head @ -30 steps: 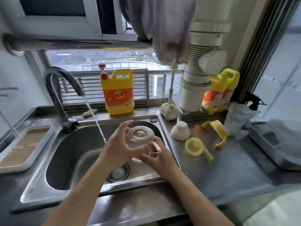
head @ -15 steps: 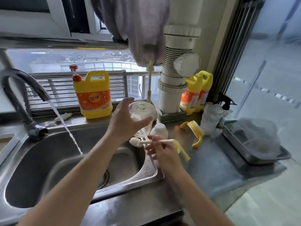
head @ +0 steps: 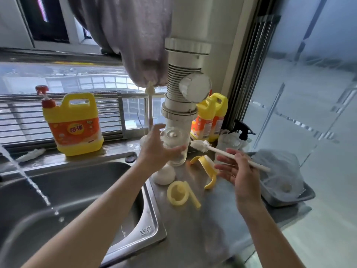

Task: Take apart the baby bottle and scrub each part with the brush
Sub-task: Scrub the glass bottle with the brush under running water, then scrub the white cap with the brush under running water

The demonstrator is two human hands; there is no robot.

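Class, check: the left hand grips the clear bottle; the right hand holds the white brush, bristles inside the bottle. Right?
Not quite: the head view shows the white brush with bristles outside the clear bottle, beside it. The left hand and right hand are as stated.

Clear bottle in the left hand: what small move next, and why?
Probably lower the clear bottle onto the counter beside the white cap: the left hand holds it base-up there, and the brush in the right hand is outside it.

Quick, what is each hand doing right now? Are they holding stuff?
Left hand: grips the bottle.
Right hand: pinches the brush by its handle.
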